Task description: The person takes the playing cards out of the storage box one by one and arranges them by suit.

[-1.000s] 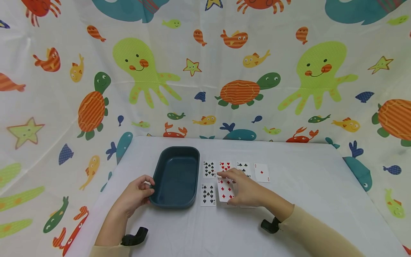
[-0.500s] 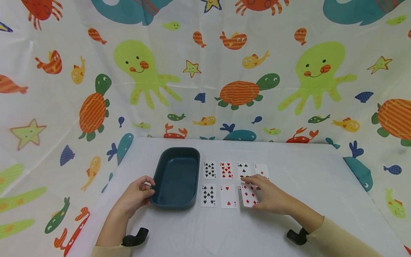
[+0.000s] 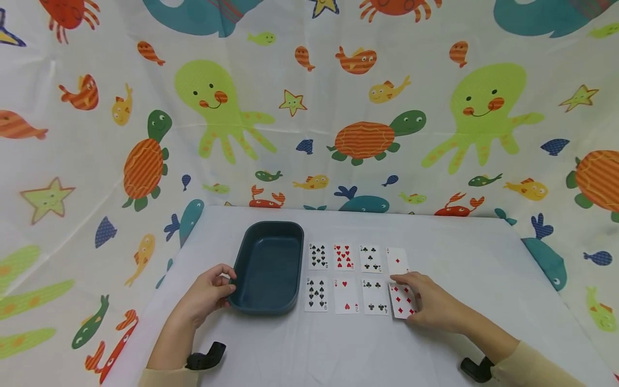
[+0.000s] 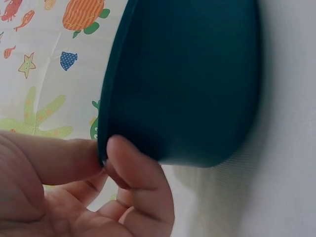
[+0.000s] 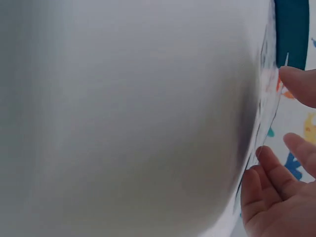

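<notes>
Our right hand rested its fingers on the thin red diamonds playing card, lying last in the near row on the white tabletop. We judged it light, slick and bendable, best lifted by an edge. Our left hand pinched the rim of the dark teal plastic tray.

Tray left on table; cards right of tray, two rows, four each.
</notes>
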Motion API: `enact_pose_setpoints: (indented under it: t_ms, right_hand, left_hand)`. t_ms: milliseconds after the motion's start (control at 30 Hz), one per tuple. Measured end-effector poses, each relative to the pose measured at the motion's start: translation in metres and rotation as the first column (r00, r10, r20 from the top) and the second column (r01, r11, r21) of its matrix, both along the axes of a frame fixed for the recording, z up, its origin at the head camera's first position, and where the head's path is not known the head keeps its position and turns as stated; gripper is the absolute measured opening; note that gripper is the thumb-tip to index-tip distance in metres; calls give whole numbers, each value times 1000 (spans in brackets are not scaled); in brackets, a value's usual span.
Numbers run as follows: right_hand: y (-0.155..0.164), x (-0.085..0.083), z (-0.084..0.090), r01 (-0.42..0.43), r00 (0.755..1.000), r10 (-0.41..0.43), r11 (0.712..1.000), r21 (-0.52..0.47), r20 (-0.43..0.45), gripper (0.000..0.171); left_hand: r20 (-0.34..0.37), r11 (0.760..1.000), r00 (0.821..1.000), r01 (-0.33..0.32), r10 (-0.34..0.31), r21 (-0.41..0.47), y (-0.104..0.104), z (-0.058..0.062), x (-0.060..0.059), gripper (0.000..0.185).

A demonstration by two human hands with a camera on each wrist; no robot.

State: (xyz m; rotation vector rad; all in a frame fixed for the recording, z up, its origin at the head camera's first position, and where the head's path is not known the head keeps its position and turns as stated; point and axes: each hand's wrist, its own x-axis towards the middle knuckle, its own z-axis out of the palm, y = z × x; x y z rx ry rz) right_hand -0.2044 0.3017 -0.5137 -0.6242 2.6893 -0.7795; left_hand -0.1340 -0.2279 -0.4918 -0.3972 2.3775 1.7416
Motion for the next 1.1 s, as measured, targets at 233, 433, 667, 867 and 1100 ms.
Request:
enact_pose_setpoints:
  t_ms: [233, 433, 667, 867, 1100]
  right_hand:
    - [10, -1, -5, -14, 999, 15, 1000, 21, -33, 90]
    - [11, -1, -5, 16, 1000, -16, 1000, -9, -15, 88]
    - [14, 2, 3, 71, 997, -69, 997, -43, 33, 92]
    - [14, 3, 15, 91, 995, -90, 995, -36, 41, 99]
    - [8, 7, 24, 16, 991, -16, 1000, 0, -131, 105]
  left_hand:
    - [8, 1000, 1000, -6, 6, 9, -1, -2, 0, 23]
    - [10, 1000, 1000, 23, -23, -5, -5, 1, 1, 25]
    - [24, 999, 999, 47, -47, -21, -7, 5, 3, 26]
    - [36, 994, 997, 65, -63, -83, -10, 8, 3, 29]
    - [28, 966, 999, 44, -38, -255, -3, 21, 7, 50]
